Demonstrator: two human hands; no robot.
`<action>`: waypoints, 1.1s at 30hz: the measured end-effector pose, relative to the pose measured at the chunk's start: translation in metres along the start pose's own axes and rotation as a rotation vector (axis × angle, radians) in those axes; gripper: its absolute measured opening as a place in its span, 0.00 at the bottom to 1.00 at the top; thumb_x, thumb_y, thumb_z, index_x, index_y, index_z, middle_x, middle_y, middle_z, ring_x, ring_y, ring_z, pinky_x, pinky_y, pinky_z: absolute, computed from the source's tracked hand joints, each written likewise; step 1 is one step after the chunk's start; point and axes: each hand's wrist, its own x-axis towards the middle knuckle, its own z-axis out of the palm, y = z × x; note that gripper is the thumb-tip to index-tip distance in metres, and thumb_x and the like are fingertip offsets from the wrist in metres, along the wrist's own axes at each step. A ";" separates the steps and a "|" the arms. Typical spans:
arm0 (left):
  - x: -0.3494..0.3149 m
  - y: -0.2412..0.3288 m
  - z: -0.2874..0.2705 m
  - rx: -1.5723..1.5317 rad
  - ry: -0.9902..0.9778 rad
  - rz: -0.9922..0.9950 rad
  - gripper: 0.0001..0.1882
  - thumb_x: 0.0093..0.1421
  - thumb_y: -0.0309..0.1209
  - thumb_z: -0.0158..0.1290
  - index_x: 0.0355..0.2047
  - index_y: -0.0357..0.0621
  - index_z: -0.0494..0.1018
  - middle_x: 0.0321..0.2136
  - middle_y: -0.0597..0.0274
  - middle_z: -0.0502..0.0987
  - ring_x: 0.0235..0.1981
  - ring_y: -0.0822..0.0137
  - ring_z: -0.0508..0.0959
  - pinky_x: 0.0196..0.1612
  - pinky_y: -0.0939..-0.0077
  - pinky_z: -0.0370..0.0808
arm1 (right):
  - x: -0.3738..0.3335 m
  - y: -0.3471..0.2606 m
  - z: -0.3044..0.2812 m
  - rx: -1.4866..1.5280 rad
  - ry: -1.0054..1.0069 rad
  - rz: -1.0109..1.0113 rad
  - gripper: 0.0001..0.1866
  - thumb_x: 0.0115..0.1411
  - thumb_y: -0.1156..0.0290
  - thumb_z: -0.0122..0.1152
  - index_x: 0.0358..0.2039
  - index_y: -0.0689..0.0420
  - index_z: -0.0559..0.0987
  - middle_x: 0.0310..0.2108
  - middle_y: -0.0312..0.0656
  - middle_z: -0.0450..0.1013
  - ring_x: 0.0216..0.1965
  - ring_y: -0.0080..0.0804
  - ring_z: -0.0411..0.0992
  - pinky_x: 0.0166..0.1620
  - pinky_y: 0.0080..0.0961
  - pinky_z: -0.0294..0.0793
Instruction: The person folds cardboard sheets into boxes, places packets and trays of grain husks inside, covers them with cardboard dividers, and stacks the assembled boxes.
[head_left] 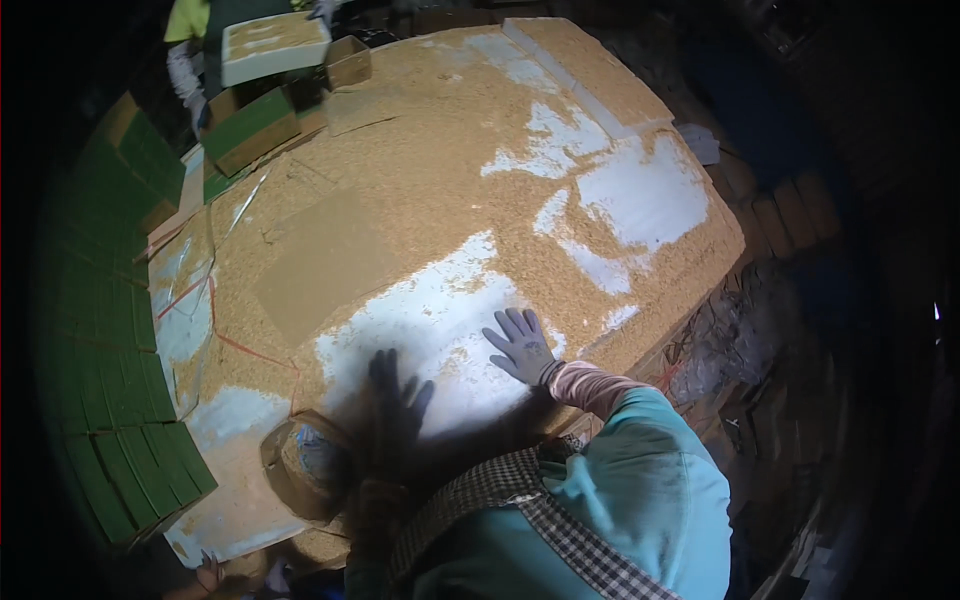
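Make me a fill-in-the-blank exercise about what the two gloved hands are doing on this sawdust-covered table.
1. The right hand lies flat with fingers ____.
2. Both hands rest on a bare ____ patch of the sawdust-covered table.
3. The left hand wears a ____ glove.
4. The stacked flat blocks along the table's left edge are ____.

Missing words: spread; white; dark; green

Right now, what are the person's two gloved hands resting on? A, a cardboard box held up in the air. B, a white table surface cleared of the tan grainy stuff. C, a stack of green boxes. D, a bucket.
B: the right hand and left hand, both gloved with fingers spread, lie flat on the bare white patch of the table, with tan granules around it.
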 end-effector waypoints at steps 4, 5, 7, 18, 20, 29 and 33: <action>0.017 0.005 0.168 0.457 -0.220 0.024 0.55 0.55 0.57 0.60 0.70 0.34 0.48 0.69 0.30 0.48 0.71 0.36 0.47 0.71 0.39 0.41 | -0.052 0.085 -0.011 0.047 0.010 0.006 0.32 0.65 0.46 0.51 0.67 0.42 0.66 0.65 0.52 0.61 0.67 0.55 0.56 0.68 0.63 0.44; 0.026 0.017 0.194 0.711 -0.252 0.090 0.59 0.54 0.63 0.57 0.70 0.33 0.46 0.69 0.28 0.47 0.72 0.37 0.46 0.71 0.37 0.39 | -0.051 0.106 -0.012 0.073 -0.013 0.038 0.31 0.65 0.46 0.51 0.66 0.42 0.66 0.65 0.51 0.62 0.66 0.53 0.57 0.69 0.62 0.44; 0.055 0.047 0.237 0.690 -0.177 0.051 0.59 0.54 0.63 0.57 0.70 0.30 0.46 0.69 0.29 0.48 0.72 0.37 0.47 0.70 0.36 0.39 | -0.035 0.165 -0.020 0.057 -0.019 0.002 0.30 0.65 0.46 0.50 0.65 0.43 0.69 0.62 0.48 0.65 0.65 0.52 0.60 0.69 0.60 0.45; 0.235 0.221 0.395 0.300 0.244 0.128 0.47 0.55 0.50 0.61 0.67 0.37 0.55 0.67 0.32 0.53 0.69 0.37 0.50 0.70 0.42 0.40 | -0.102 0.552 -0.172 0.351 0.289 0.592 0.25 0.62 0.59 0.59 0.57 0.57 0.75 0.56 0.53 0.72 0.56 0.52 0.70 0.60 0.39 0.69; 0.270 0.226 0.397 0.266 0.388 0.280 0.43 0.58 0.48 0.59 0.66 0.38 0.56 0.67 0.34 0.53 0.69 0.36 0.51 0.70 0.41 0.43 | -0.107 0.584 -0.210 0.290 0.296 0.641 0.26 0.62 0.59 0.59 0.57 0.60 0.74 0.56 0.54 0.71 0.57 0.53 0.70 0.60 0.41 0.68; 0.491 0.241 0.495 0.406 0.357 0.149 0.36 0.63 0.49 0.52 0.65 0.39 0.62 0.65 0.42 0.61 0.67 0.42 0.57 0.69 0.46 0.48 | 0.141 0.821 -0.271 0.079 0.225 0.310 0.30 0.62 0.53 0.58 0.58 0.60 0.73 0.56 0.53 0.70 0.59 0.52 0.66 0.61 0.40 0.66; 0.518 0.276 0.521 0.674 0.357 0.077 0.32 0.64 0.48 0.48 0.63 0.40 0.65 0.64 0.45 0.63 0.67 0.47 0.58 0.70 0.44 0.46 | 0.269 0.936 -0.261 0.066 0.206 0.364 0.31 0.62 0.51 0.57 0.59 0.58 0.73 0.59 0.53 0.69 0.61 0.51 0.65 0.63 0.39 0.65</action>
